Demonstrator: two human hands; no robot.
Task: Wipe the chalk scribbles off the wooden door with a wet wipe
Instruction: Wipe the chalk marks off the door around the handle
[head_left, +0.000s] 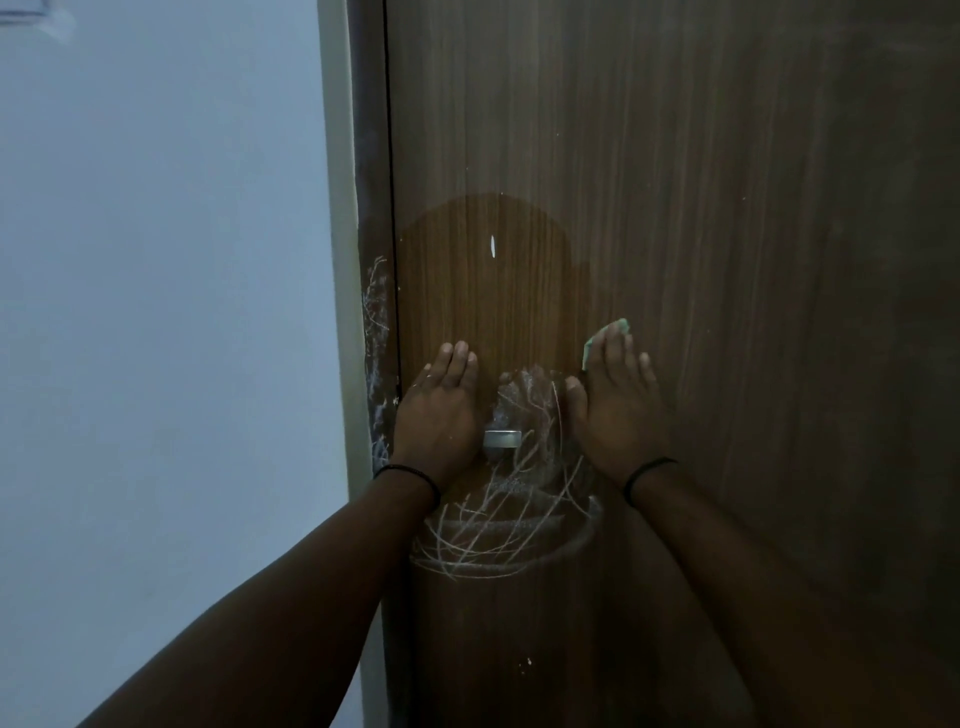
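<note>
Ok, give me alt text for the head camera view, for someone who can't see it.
Two hands press flat on a brown wooden door: the right hand holds a green wet wipe under its fingers, the left hand is bare. White chalk scribbles remain between and below them, around a small metal door fitting, and on the door frame.

Green wet wipe (618, 328) lies flat against brown wooden door (675, 208); white chalk scribbles (498, 530) below

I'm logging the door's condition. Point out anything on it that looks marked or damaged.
White chalk scribbles tangle across the wooden door around the metal fitting, and more run down the door frame at its left edge. A small white fleck sits higher up; whether chip or chalk is unclear.
</note>
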